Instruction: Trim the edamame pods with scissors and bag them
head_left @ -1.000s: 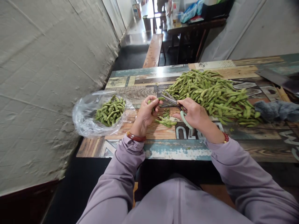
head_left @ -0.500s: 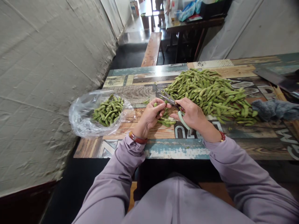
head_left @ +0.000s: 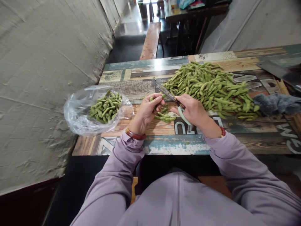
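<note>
My left hand (head_left: 150, 108) is closed on a green edamame pod (head_left: 164, 96), its end poking out past the fingertips. In my right hand (head_left: 191, 108) is a pair of scissors (head_left: 169, 94) with pale green handles; the blades point up and left, close by the pod. A few pods (head_left: 166, 117) and small trimmings lie on the table under my hands. Beyond the scissors spreads a large heap of edamame pods (head_left: 209, 88). To the left, a clear plastic bag (head_left: 77, 108) lies open with a smaller pile of pods (head_left: 105, 107) in it.
The patterned wood-look table (head_left: 127, 89) runs beside a rough grey wall (head_left: 47, 78) on the left. At the right are a dark grey cloth (head_left: 277, 104) and a wide dark blade (head_left: 277, 71). A wooden bench (head_left: 151, 40) and another table (head_left: 197, 14) stand behind.
My left hand has drawn slightly left, opening a small gap from the scissors. The scissors stay in my right hand. The whole view has tilted down a little.
</note>
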Motion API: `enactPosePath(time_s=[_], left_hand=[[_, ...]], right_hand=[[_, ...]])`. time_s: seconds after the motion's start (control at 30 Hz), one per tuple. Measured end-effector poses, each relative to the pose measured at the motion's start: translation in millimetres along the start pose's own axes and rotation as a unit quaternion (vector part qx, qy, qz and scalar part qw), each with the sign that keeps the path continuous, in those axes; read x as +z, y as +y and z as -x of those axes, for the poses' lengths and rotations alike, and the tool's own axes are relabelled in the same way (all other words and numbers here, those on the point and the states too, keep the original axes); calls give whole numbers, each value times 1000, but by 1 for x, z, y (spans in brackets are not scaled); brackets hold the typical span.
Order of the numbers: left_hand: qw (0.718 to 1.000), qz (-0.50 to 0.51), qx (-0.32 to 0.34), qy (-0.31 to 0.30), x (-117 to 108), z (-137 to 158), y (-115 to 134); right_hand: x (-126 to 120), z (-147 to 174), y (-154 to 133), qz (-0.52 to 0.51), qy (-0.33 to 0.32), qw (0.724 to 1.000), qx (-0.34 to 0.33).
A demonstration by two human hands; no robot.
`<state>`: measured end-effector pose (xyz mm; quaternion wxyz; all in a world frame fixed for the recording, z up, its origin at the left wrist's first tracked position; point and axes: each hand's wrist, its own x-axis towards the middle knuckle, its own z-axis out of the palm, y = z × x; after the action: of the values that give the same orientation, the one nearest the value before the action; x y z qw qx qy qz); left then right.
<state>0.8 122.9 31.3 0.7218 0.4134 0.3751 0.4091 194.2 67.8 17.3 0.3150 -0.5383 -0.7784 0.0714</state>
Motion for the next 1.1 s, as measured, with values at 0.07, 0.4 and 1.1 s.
enactPosePath(time_s=[0.07,0.4,1.1], left_hand=[[1000,4,-1,19,-2,-2,2],[999,-5,25,33,-13,-3,13],[776,-614,141,-37,-16,-6,-3]], right_hand=[[-1,0,1,7,-3,1000,-1],[-6,-2,7,38,27,998,31],[1,-1,11,41,41,998,10]])
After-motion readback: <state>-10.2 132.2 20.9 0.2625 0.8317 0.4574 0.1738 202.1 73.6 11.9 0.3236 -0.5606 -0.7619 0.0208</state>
